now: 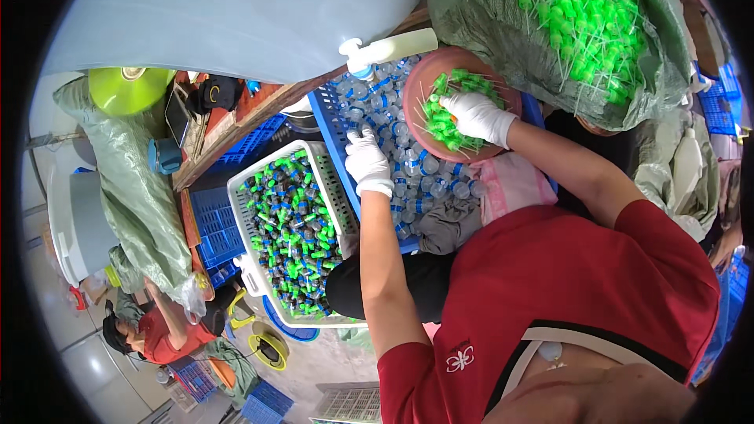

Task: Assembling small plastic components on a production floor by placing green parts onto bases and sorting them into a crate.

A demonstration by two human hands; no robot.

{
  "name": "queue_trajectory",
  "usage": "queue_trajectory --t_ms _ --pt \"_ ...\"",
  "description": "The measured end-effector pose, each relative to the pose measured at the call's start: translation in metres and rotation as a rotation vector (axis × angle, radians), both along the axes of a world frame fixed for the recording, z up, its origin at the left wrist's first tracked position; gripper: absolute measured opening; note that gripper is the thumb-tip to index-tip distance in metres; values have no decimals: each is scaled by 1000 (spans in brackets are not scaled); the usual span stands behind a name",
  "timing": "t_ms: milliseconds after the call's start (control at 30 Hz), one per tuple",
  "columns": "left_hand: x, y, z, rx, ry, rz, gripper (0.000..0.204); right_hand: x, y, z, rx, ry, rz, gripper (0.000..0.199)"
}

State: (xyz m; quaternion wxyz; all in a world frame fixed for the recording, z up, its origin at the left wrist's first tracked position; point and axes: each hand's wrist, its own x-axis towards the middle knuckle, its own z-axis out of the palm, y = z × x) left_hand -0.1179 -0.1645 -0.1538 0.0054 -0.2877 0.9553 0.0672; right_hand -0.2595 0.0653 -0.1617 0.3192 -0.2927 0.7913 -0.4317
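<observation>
My left hand [367,163], in a white glove, is over the left side of a blue crate [328,122]. Its fingers are bent together, and what they hold, if anything, is hidden. Small clear bottles [428,163] with blue bands fill the crate. My right hand [477,118], gloved too, reaches into a pinkish-brown bowl [416,102] at the crate's right side. Thumb and fingers close on a green cap at the heap's edge. Bright green caps [463,82] with thin white tubes lie heaped in that bowl.
Left of the crate stands a white basket [236,188] full of green-capped dark bottles [290,228]. A large grey-green sack [463,8] of more green caps [581,16] is at upper right. A pale bottle [397,45] lies above the crate. Another person [169,330] works at lower left.
</observation>
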Motion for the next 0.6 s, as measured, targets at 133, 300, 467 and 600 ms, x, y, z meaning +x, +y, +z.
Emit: queue_trajectory --t_ms 133,300,467,600 --pt "-3 11 7 291 31 397 35 -6 31 37 81 592 214 31" --pt "4 35 40 310 431 -77 34 -6 64 65 -159 321 -26 28" --pt "3 62 52 1289 962 50 36 6 50 131 -186 361 8 24" --pt "-9 86 75 1627 1114 28 36 13 37 133 13 387 -24 26"
